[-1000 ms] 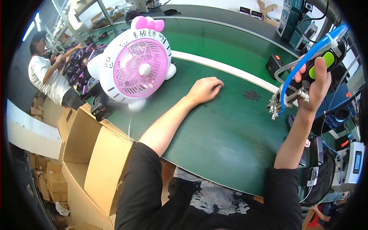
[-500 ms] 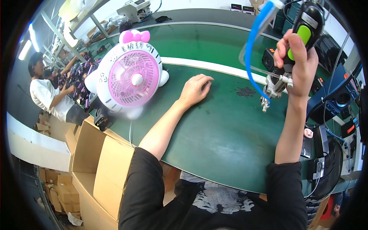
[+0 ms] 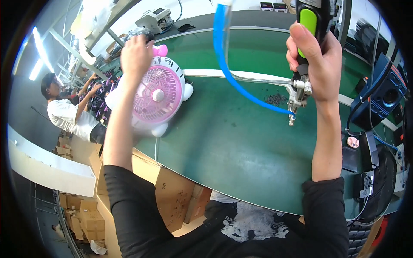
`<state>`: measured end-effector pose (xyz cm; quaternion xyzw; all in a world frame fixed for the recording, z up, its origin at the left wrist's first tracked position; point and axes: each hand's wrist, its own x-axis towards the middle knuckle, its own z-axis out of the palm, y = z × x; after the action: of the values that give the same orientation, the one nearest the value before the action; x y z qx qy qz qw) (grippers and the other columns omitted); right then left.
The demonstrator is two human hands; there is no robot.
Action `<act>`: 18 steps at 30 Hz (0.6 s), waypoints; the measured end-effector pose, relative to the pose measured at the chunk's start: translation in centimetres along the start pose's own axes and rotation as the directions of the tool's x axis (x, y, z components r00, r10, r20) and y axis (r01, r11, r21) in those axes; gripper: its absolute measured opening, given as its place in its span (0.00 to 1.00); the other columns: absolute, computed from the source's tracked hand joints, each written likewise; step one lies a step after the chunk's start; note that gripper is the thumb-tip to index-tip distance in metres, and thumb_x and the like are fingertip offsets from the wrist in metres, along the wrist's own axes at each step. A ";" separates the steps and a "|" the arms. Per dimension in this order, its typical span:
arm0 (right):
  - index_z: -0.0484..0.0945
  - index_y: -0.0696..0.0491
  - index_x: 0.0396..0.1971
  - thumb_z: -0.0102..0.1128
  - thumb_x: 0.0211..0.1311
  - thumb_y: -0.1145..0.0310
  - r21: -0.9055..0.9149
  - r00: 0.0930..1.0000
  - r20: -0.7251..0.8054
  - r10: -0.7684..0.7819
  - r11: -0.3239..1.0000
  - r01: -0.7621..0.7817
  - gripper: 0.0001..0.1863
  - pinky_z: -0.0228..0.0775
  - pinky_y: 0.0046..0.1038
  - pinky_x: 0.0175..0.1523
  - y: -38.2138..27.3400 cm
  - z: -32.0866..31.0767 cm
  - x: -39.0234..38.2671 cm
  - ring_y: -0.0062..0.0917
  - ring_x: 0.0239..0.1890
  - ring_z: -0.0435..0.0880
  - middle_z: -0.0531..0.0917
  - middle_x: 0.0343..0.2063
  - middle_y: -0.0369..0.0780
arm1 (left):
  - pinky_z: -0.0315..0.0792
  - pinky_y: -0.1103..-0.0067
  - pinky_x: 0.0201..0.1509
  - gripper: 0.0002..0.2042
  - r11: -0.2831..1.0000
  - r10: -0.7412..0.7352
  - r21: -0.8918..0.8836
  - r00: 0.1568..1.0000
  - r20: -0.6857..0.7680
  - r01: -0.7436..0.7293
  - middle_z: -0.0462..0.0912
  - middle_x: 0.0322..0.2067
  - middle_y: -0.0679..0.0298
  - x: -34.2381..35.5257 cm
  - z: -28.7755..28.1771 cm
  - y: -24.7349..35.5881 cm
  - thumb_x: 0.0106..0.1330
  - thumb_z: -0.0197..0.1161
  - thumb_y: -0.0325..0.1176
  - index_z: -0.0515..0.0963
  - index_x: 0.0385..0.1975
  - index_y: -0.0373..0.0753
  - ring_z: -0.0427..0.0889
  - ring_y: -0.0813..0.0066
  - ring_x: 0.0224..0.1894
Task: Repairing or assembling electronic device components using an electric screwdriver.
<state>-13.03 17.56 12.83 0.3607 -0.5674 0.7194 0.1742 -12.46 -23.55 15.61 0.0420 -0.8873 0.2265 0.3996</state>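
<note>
My right hand (image 3: pixel 322 60) is wrapped round the black and green handle of a powered screwdriver (image 3: pixel 308 30), held upright above the bench. At its lower end is a metal nozzle head (image 3: pixel 297 96), with a blue tube (image 3: pixel 247 96) and a clear tube running into it. My left hand (image 3: pixel 137 58) reaches across the left side of a white and pink cartoon-shaped fan (image 3: pixel 158 94). Its fingertips point away from me near the fan's pink bow, and what they touch is hidden. On the green bench (image 3: pixel 232 146) below the tool lies a small heap of dark screws (image 3: pixel 275 100).
A blue speaker housing (image 3: pixel 378 96) stands at the right, near a black device with cables (image 3: pixel 366 185). Cardboard boxes (image 3: pixel 172 193) are below the bench's left edge. At the far left a person in a white shirt (image 3: pixel 66 114) works beside many dark parts (image 3: pixel 101 99).
My left hand has lifted off the bench and swung left and away, over the fan's side. The screwdriver in my right hand has shifted left, and its blue tube bows further left.
</note>
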 end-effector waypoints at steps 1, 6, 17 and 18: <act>0.73 0.56 0.32 0.64 0.64 0.55 -0.009 1.000 0.014 -0.004 1.000 0.004 0.19 0.62 0.18 0.24 -0.1 -0.2 0.2 0.16 0.17 0.71 0.74 0.19 0.35 | 0.76 0.62 0.46 0.17 0.999 -0.034 0.034 0.999 0.034 0.033 0.81 0.39 0.52 -0.1 0.0 -1.6 0.67 0.58 0.46 0.77 0.41 0.36 0.81 0.52 0.44; 0.72 0.55 0.28 0.66 0.63 0.55 -0.026 1.000 0.007 -0.008 1.000 0.008 0.19 0.63 0.18 0.24 0.5 -0.3 0.4 0.15 0.17 0.72 0.74 0.19 0.34 | 0.75 0.58 0.49 0.28 0.972 -0.228 0.083 0.813 0.536 0.218 0.81 0.40 0.43 -1.3 0.1 -4.4 0.73 0.45 0.55 0.77 0.36 0.31 0.81 0.46 0.47; 0.73 0.56 0.30 0.68 0.60 0.49 -0.016 1.000 0.015 0.011 1.000 -0.011 0.23 0.63 0.17 0.24 -0.1 0.0 0.1 0.15 0.17 0.73 0.74 0.17 0.34 | 0.71 0.60 0.53 0.32 0.930 -0.265 -0.105 0.837 0.478 0.354 0.81 0.37 0.39 -3.2 1.0 -5.8 0.72 0.44 0.59 0.80 0.34 0.30 0.79 0.42 0.47; 0.73 0.56 0.30 0.68 0.60 0.49 -0.015 1.000 0.015 0.008 1.000 -0.008 0.23 0.63 0.17 0.24 -0.1 0.0 0.1 0.15 0.17 0.73 0.74 0.17 0.34 | 0.71 0.60 0.52 0.32 0.926 -0.260 -0.121 0.836 0.483 0.358 0.81 0.37 0.39 -3.2 0.9 -5.9 0.72 0.44 0.59 0.80 0.35 0.30 0.79 0.42 0.46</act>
<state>-12.99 17.55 12.97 0.3626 -0.5755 0.7131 0.1695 -9.38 -29.51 14.90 0.1959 -0.9561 0.0491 0.2123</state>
